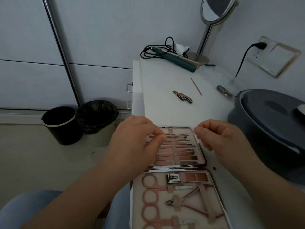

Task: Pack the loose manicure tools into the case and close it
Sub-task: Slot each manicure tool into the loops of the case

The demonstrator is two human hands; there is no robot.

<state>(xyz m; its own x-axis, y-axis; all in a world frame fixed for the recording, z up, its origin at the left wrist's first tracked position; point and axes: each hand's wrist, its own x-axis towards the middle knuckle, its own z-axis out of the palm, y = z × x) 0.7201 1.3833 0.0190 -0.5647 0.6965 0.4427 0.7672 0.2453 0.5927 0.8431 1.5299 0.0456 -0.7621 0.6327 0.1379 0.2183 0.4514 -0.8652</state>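
The manicure case [179,168] lies open on the white table [165,113], near its front edge, with rose-gold tools strapped into both halves. My left hand [137,142] hovers over the left of the far half, thumb and fingers pinching the end of a thin metal tool [178,134] in the top row. My right hand [221,142] is at the far half's right rim, its fingers curled round that edge. A loose nail clipper [182,97] and a thin rose-gold stick [196,86] lie farther back on the table.
A grey round basin [264,129] fills the table's right side. At the back stand a mirror [212,17], a green corded device [176,58] and a small metal item [223,90]. Two bins [79,121] stand on the floor to the left.
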